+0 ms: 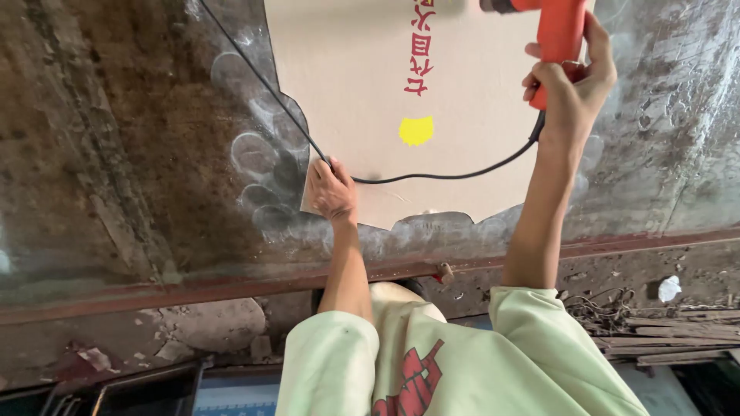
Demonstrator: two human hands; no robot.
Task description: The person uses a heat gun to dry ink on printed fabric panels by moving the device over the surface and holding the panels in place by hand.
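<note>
A tan cardboard sheet (362, 85) with red print, a yellow patch and scalloped cut-outs along its edges lies flat on a stained grey metal surface (116, 154). My left hand (333, 189) presses down on the sheet's lower left corner, over a black cable (447, 177). My right hand (570, 85) grips the handle of an orange power tool (556, 27) above the sheet's right side. The tool's front end is cut off by the top of the frame. The cable runs from the tool, under my left hand, and off to the upper left.
Round pale marks (254, 154) cover the surface beside the sheet. A rusty red bar (193, 289) borders its near edge. Below lie rubble and concrete (208, 323), wooden planks with a tangle of chain (655, 323), and a white scrap (669, 288).
</note>
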